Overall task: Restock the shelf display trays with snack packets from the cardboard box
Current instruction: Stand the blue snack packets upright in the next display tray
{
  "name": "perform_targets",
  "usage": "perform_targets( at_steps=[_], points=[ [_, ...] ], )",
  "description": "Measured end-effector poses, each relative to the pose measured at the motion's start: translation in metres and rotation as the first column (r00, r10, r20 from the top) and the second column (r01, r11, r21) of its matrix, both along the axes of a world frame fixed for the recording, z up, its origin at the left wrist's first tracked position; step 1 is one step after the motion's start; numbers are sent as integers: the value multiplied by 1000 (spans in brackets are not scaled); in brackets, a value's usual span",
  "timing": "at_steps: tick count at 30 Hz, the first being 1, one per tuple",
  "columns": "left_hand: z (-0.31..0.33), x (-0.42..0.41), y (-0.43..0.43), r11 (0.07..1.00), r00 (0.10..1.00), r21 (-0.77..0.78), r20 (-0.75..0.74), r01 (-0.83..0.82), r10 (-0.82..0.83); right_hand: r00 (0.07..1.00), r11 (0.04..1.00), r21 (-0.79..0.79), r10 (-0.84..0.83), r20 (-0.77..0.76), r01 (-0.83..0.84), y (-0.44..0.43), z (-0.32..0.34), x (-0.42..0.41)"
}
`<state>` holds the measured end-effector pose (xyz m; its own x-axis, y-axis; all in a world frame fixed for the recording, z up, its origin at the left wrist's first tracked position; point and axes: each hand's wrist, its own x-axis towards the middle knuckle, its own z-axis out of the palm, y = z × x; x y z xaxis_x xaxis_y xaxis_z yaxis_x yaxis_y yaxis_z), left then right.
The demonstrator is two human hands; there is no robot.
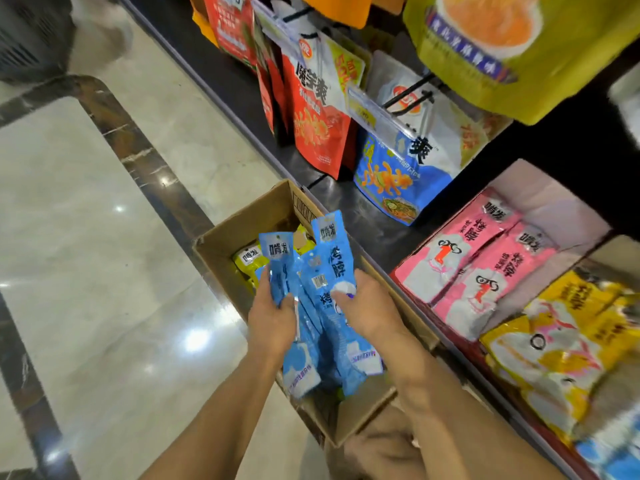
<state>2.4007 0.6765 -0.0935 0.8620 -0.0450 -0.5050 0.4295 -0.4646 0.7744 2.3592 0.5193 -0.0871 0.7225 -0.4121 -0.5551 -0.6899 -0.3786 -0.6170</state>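
Blue snack pkts (332,265) were bunched betw. both hands over cardboard box (242,223); L hand (273,320) gripped left edge, R hand (367,310) pinched right edge. Pink pkts (478,258) lay right of R hand.

- I am looking at a glossy pale marble floor (104,237), with a dark veined band (149,161) running across it.
- A cardboard box (242,230) is sitting open on that floor, just beside the foot of the shelf (346,209).
- The shelf is carrying a display tray (540,188), and pink packets (460,251) are lying flat in it, side by side.
- Next to it I am seeing yellow packets (568,341) lying heaped in a neighbouring tray, blurred towards the edge.
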Motion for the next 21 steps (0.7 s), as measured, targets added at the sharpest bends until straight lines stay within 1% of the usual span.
perform_targets(
  at_steps=[3, 6, 9, 11, 16, 21],
  points=[
    [21, 4, 1, 997, 1000, -73, 19, -4, 5, 980, 973, 179, -165, 114, 143, -5, 29, -5],
    [54, 6, -1, 988, 999, -153, 46, -4, 11, 941, 930, 295, -281, 188, 218, -12, 67, -14],
    [97, 5, -6, 975, 989, -185, 108, 123, -104, 919, 902, 366, -324, 224, 228, -19, 108, -28],
    [128, 4, -13, 946, 978, -260, 126, 194, -166, 900, 876, 419, -362, 243, 239, -26, 135, -39],
    [193, -11, -29, 868, 951, -392, 171, 306, -258, 829, 800, 517, -490, 271, 304, -42, 202, -78],
    [245, -33, -44, 811, 908, -412, 236, 417, -347, 727, 750, 574, -590, 352, 330, -48, 260, -136]
  ],
)
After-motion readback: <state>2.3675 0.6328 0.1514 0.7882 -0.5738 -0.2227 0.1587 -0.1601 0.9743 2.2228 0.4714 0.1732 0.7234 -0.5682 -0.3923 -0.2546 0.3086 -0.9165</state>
